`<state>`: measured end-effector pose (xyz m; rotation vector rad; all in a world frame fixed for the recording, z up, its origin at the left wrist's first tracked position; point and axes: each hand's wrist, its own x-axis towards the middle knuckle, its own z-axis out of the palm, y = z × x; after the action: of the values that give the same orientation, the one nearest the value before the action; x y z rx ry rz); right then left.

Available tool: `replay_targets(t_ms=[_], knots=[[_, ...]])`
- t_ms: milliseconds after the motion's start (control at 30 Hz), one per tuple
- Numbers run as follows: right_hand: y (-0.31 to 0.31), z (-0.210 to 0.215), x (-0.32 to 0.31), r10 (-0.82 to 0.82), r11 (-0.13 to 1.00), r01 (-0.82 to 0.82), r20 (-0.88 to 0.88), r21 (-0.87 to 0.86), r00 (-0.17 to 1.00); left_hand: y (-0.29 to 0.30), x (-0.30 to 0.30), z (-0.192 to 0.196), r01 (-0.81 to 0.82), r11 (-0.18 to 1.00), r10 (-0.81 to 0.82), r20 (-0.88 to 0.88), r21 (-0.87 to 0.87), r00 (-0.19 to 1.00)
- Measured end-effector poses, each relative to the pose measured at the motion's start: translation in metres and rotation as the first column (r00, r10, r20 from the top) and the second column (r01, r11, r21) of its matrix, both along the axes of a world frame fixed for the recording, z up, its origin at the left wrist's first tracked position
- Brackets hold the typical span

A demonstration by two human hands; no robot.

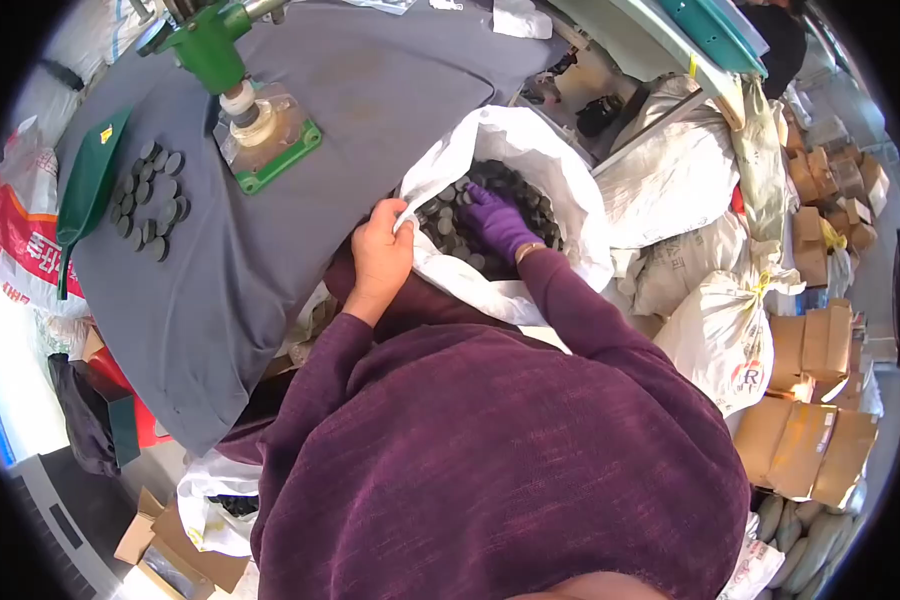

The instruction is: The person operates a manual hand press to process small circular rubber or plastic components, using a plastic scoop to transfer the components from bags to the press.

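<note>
Fuzzy purple sleeve [490,440], woven sack [530,150], round discs [450,225]

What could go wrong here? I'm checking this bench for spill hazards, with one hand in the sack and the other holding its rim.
1. The white sack sits off the table's edge, its mouth held open only by the left hand; if the rim slips, the dark discs may spill.
2. The gloved right hand digs among the discs and could flick some over the rim.
3. The loose discs on the table lie near its edge and might be knocked off.
</note>
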<state>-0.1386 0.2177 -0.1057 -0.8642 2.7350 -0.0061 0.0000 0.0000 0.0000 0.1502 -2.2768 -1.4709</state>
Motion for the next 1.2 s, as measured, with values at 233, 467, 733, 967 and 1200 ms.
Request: replay_targets(t_ms=[233,467,733,967,1200], knots=[[0.033,0.0,-0.014,0.052,0.985,-0.075,-0.153,-0.155,0.987,-0.001,0.002,-0.002,0.026,0.991,-0.026,0.001,-0.131,1.0],[0.006,0.053,0.033,-0.118,0.974,0.104,0.058,0.203,0.991,-0.013,0.004,-0.005,-0.043,0.996,0.048,0.065,-0.083,0.997],[0.025,0.065,0.068,0.032,0.997,-0.006,0.314,-0.083,0.949,0.002,0.004,0.002,0.131,0.989,-0.132,-0.005,-0.074,0.991],[-0.049,0.204,0.053,-0.154,0.83,0.276,0.277,-0.484,0.949,-0.053,0.064,0.062,0.282,0.955,-0.289,-0.083,-0.092,0.954],[-0.13,0.222,0.03,0.008,0.285,0.143,0.152,-0.948,0.988,-0.198,0.08,0.108,-0.469,0.855,0.411,-0.262,-0.223,0.873]])
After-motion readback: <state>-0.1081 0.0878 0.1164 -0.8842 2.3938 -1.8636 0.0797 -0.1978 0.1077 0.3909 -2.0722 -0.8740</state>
